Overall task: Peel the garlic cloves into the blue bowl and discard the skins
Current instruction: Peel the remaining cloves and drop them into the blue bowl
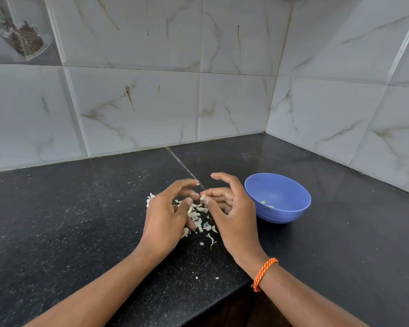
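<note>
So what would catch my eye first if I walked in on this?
Probably the two hands at the middle of the black counter: the right hand pinches a small garlic clove, with the left hand close beside it. Under them lies a scatter of pale skins. Just to the right sits the blue bowl with a few pale bits inside, and an orange band shows on the right wrist.

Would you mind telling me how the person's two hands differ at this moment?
The right hand pinches a small garlic clove between thumb and fingertip; the left hand holds nothing I can make out, its fingers loosely curled. The right wrist wears an orange band; the left is bare. Both hover over the garlic skins.
</note>
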{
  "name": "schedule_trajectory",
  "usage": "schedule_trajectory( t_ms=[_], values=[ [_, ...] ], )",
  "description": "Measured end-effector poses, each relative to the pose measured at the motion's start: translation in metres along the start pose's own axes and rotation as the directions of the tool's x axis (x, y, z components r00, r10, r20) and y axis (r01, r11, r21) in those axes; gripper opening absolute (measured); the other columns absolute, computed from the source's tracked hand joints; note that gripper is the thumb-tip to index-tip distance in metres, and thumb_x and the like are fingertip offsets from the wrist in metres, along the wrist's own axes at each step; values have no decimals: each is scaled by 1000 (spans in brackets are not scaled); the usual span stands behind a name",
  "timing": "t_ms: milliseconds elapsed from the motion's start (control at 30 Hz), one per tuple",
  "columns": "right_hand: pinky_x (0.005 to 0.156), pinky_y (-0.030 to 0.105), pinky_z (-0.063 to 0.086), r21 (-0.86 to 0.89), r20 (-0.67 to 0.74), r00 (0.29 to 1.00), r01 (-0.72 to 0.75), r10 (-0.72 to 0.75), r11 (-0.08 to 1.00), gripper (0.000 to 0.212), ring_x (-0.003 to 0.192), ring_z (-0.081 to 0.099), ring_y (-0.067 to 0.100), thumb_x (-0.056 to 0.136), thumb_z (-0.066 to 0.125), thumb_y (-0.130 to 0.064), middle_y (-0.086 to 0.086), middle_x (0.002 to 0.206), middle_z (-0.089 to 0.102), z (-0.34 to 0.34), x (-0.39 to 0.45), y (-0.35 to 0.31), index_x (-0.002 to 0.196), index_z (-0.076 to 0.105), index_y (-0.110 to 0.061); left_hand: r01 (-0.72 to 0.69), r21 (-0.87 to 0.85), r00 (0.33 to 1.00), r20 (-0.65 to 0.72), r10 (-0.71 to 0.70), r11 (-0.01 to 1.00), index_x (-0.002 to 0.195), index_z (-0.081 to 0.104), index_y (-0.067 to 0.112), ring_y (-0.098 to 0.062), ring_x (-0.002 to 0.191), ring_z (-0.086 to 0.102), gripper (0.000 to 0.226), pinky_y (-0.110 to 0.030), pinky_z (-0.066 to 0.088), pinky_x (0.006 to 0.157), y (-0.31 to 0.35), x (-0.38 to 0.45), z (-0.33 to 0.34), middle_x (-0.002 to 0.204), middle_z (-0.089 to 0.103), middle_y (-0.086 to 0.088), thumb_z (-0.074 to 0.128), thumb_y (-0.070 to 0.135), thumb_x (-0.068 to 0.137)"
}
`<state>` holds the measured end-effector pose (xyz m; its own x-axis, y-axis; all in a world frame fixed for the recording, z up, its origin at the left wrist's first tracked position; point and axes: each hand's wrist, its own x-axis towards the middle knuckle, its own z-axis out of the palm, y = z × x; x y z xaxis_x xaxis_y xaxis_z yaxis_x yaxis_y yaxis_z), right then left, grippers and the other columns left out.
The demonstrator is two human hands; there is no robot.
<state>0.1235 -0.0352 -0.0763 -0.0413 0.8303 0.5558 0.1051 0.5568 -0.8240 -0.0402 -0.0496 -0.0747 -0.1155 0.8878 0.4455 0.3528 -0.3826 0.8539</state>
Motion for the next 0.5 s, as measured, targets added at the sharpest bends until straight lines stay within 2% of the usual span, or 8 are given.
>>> schedule_trajectory(
  t_ms=[67,167,233,367,500],
  values=[
    [88,25,62,-50,-6,1000,17,-17,999,48,97,77,8,97,77,-7,-8,100,79,0,0,0,137,61,-26,3,-30,1000,-19,-3,1000,129,69,37,-25,52,74,39,-33,57,51,3,-1,-1,105,80,12,73,11,101],
    [88,19,60,-143,10,998,57,-56,988,51,97,76,2,96,78,-7,-11,100,78,2,-1,1,139,59,-27,16,-51,998,-53,-19,999,128,70,38,-26,50,73,42,-40,62,53,6,-1,-2,99,82,11,85,18,93],
    [87,16,59,-182,22,997,78,-75,980,54,97,75,0,96,78,-6,-10,101,78,2,-1,2,142,59,-28,16,-56,997,-74,-20,998,126,71,38,-26,48,72,43,-42,63,55,8,-1,-3,94,83,10,87,19,91],
    [87,15,59,-240,34,996,91,-85,967,60,99,74,-3,97,77,-4,-11,103,77,4,-2,2,149,59,-29,-4,-19,995,-99,2,1000,123,72,39,-22,47,71,43,-36,61,59,9,-2,-2,87,81,12,89,19,89],
    [84,11,56,-245,44,996,90,-82,965,62,96,73,-5,97,76,-3,-23,96,73,4,-3,1,150,58,-30,-41,73,991,-121,50,996,118,72,44,-13,47,66,42,-32,59,63,7,-1,-2,86,79,19,90,21,88]
  ],
)
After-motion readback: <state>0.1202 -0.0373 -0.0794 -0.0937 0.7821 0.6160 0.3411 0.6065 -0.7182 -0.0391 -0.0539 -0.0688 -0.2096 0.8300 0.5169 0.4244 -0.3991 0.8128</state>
